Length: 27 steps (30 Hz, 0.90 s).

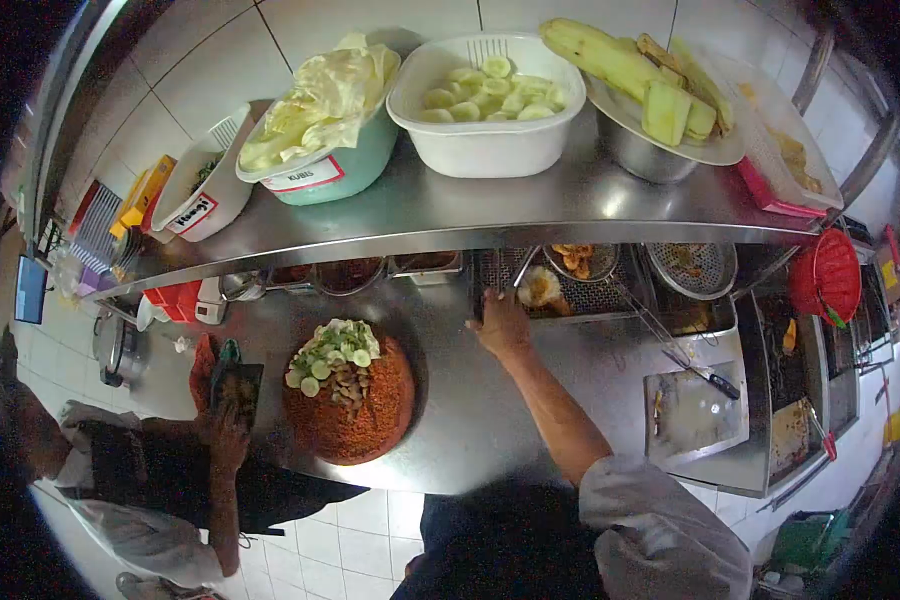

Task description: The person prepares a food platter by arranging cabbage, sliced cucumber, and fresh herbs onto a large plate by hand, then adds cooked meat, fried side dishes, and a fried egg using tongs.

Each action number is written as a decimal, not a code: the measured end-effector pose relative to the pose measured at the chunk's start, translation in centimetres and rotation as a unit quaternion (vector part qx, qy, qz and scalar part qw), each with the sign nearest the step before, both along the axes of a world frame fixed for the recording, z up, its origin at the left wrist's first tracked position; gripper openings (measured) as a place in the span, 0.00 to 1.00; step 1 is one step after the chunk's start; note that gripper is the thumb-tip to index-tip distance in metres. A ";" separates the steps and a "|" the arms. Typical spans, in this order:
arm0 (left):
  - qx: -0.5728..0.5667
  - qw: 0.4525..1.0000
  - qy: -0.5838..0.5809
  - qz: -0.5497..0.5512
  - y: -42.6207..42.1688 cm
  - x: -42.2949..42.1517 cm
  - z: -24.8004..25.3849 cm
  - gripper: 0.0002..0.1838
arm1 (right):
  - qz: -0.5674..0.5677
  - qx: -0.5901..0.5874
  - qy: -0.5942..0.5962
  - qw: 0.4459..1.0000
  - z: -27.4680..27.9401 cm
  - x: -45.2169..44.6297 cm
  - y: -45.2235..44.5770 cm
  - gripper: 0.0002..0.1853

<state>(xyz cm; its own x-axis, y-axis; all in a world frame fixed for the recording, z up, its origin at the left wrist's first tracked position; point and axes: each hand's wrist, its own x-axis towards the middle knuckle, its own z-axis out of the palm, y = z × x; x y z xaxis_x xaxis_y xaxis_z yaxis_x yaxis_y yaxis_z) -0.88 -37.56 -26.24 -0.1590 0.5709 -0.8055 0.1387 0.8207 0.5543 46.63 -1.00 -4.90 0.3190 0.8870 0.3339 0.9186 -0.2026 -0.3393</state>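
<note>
Honestly, I'd guess the pale piece of food [538,287] on the wire rack [595,299] is light, soft, probably greasy and easy to break, so I'd hold it low around its sides, no hard squeezing. It's lying just beyond the right hand [502,324], a bit to its right. Fingers look partly curled near a thin metal rod [526,268], but I can't tell if they're pinching it.
</note>
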 end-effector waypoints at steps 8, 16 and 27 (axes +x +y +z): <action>-0.004 1.000 -0.022 0.018 0.5 0.3 0.0 0.20 | 0.009 -0.134 0.056 0.989 3.9 2.9 0.2 0.37; 0.073 0.976 -0.141 0.148 0.5 0.1 2.0 0.19 | 0.182 0.014 0.037 0.983 3.7 12.5 -4.1 0.30; 0.085 0.977 -0.175 0.085 2.8 1.6 1.8 0.18 | -0.103 0.161 0.641 0.743 -8.0 19.3 -21.3 0.34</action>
